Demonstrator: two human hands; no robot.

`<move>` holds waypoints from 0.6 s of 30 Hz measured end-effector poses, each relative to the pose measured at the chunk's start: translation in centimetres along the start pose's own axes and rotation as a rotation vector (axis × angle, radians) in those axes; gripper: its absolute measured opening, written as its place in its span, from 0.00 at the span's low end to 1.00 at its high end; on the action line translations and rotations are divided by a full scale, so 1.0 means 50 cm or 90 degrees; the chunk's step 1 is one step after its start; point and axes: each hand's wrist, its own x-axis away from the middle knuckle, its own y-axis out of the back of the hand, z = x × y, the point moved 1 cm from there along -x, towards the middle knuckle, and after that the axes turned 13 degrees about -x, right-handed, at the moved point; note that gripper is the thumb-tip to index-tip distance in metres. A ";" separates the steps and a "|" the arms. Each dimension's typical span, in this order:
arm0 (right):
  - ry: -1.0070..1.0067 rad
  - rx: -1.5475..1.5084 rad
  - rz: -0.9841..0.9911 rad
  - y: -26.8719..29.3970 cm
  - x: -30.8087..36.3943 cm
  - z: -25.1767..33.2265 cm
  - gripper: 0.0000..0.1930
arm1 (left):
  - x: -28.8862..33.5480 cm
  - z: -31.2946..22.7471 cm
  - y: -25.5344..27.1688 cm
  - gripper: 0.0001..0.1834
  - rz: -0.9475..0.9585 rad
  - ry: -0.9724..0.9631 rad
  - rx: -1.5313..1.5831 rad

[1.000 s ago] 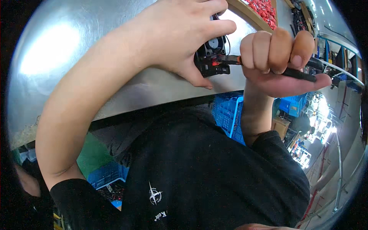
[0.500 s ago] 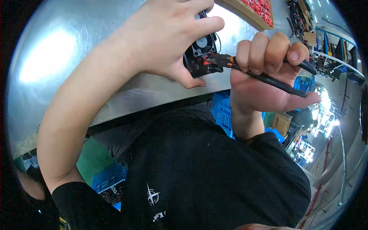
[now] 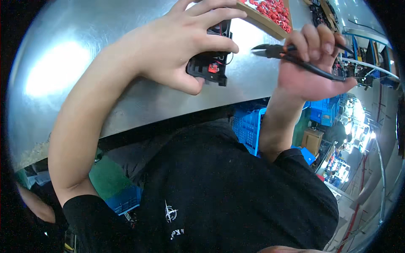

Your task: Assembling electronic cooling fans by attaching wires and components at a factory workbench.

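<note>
My left hand (image 3: 179,48) grips a black plastic housing (image 3: 199,66) over the metal table, thumb along its near edge and fingers across its top. A small red part (image 3: 214,68) sits in the housing's near right corner, and a thin dark wire loops out at its right side. Much of the housing is covered by my fingers. To its right, my right hand (image 3: 310,78) is closed round the black handles of a pair of pliers (image 3: 276,51). The pliers' jaws are parted, point left toward the housing and touch nothing.
A shallow cardboard tray (image 3: 263,22) of red plastic parts lies on the metal table (image 3: 162,103) at the far right. Blue crates (image 3: 247,124) stand below the table's near edge. Another person's arm (image 3: 38,204) shows at the lower left.
The pliers have come off the red part and moved right and slightly away with my right hand; their jaws have parted. My left hand has shifted the housing a little left.
</note>
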 end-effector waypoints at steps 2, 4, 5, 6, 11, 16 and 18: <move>-0.003 0.041 0.013 0.024 0.027 0.005 0.49 | -0.052 0.015 0.061 0.44 0.231 0.111 0.218; -0.026 0.087 0.031 0.014 0.029 0.001 0.50 | -0.049 0.023 0.066 0.45 0.463 0.235 0.413; -0.030 0.080 0.037 0.013 0.028 -0.010 0.50 | -0.004 0.017 0.017 0.43 0.199 0.129 0.255; -0.023 0.065 0.011 0.017 0.029 -0.017 0.50 | 0.025 0.013 -0.006 0.41 -0.060 0.018 0.097; 0.003 0.067 -0.051 0.031 0.056 0.008 0.52 | -0.062 0.007 0.078 0.45 0.407 0.204 0.296; -0.001 0.131 -0.048 0.036 0.055 0.011 0.53 | -0.064 0.010 0.076 0.49 0.415 0.241 0.324; 0.015 0.371 -0.060 0.033 0.061 0.027 0.52 | -0.063 0.006 0.075 0.48 0.374 0.286 0.314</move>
